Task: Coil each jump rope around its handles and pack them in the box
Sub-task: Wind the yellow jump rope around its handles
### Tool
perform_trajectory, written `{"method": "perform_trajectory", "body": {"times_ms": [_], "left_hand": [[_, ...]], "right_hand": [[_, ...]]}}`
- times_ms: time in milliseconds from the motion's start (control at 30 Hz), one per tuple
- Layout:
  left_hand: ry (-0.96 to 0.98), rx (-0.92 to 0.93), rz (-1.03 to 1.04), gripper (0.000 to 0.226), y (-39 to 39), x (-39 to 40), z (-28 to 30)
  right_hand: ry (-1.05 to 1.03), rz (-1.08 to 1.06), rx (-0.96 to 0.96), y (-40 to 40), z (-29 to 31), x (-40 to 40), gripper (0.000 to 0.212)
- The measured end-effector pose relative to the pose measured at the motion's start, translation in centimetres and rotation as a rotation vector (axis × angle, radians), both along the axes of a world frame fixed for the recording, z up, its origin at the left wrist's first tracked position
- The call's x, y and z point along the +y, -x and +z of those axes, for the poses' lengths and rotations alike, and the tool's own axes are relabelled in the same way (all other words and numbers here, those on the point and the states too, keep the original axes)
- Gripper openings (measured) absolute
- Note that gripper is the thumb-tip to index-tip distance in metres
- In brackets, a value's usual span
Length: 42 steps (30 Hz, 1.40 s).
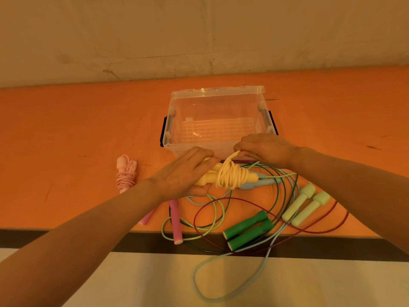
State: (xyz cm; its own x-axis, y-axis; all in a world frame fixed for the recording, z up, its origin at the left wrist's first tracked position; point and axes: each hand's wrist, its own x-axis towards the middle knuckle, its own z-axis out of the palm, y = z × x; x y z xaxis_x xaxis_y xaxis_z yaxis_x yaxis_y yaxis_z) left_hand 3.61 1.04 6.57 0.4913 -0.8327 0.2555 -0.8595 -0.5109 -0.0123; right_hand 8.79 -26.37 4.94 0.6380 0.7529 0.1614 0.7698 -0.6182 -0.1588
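My left hand (188,171) grips the handles of a yellow jump rope (230,176), whose cord is wound in loops round them. My right hand (263,148) pinches the free end of that yellow cord just above the coil. Both hands hover in front of the near wall of a clear plastic box (218,120), which stands open with nothing inside. A pale pink rope (126,173) lies coiled round its handles to the left.
Loose ropes tangle on the orange table: dark green handles (250,230), light green handles (305,206), pink handles (176,220), light blue handles (256,183) under the yellow coil. A red cord (340,220) and blue cord (221,260) hang over the table's near edge.
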Motion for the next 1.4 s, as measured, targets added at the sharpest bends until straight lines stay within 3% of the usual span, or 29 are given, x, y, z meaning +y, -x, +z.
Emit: {"method": "perform_trajectory", "body": {"times_ms": [200,300,433,600,733,800,933,1000,1067,1200,1300,1400], "left_hand": [[0.066,0.014,0.018,0.054,0.2,-0.3,0.3],[0.128,-0.003,0.018,0.055,-0.1,0.0,0.2],[0.179,-0.032,-0.002,0.052,-0.1,-0.1,0.2],[0.375,0.061,0.116,0.052,0.5,-0.8,0.0],[0.518,0.186,0.248,0.051,0.4,-1.3,-0.3],[0.570,0.238,0.310,0.051,0.1,-1.2,-0.5],[0.693,0.345,0.477,0.053,-0.6,-1.2,0.2],[0.706,0.359,0.511,0.054,-0.7,-1.5,0.4],[0.736,0.392,0.550,0.055,-0.7,-1.9,0.5],[0.718,0.410,0.583,0.053,-0.8,-2.0,0.7],[0.709,0.443,0.643,0.039,-0.9,-2.2,1.1],[0.664,0.444,0.665,0.022,-1.5,-2.5,1.0]], "right_hand": [[0.058,0.023,-0.051,-0.1,-0.5,-0.4,0.040],[0.050,0.038,-0.245,-0.6,-1.0,-1.0,0.033],[0.051,0.019,-0.345,-0.8,-1.3,-1.4,0.063],[-0.107,0.002,-0.264,-0.3,-2.5,-1.1,0.068],[-0.117,-0.006,-0.287,0.0,-2.4,-0.4,0.023],[-0.046,-0.026,-0.327,0.1,-2.5,-0.2,0.033],[-0.039,-0.014,-0.433,-0.1,-2.8,0.0,0.032],[-0.059,-0.017,-0.422,-0.1,-2.7,0.4,0.052],[-0.054,-0.028,-0.421,-0.1,-2.8,0.3,0.056],[-0.075,-0.016,-0.464,-0.2,-3.2,0.1,0.037],[-0.082,0.011,-0.486,-0.1,-2.9,0.3,0.013],[-0.190,0.046,-0.444,0.0,-2.5,0.9,0.024]]}}
